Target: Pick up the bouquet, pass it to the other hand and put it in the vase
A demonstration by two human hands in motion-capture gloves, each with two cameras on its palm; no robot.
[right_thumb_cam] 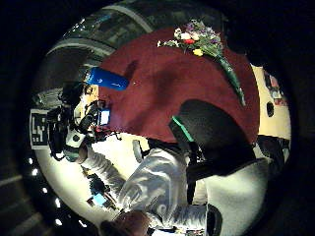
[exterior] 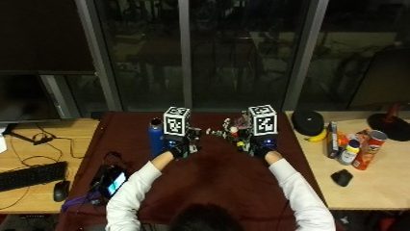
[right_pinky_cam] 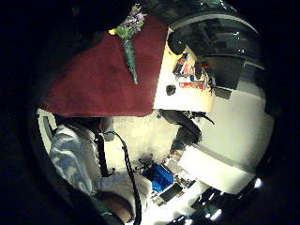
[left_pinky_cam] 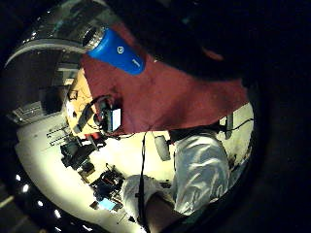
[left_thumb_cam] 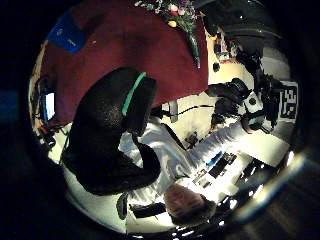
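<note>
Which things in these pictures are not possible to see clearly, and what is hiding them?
- Right hand: in the outside view the marker cube covers its fingers, so whether it touches the bouquet cannot be told.
- Left hand: its fingers are also covered by a cube.
- Bouquet stems: hidden behind the right hand in the outside view.
- Blue bottle serving as vase: its opening is too small to see inside.
- Items by the tablecloth's left edge: tangled and dark.

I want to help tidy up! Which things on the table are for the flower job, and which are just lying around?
For the job:
bouquet, lying on the red cloth
blue vase, standing on the cloth
left hand and right hand, both holding nothing

Just lying about:
keyboard
mouse
banana
chip can
</note>
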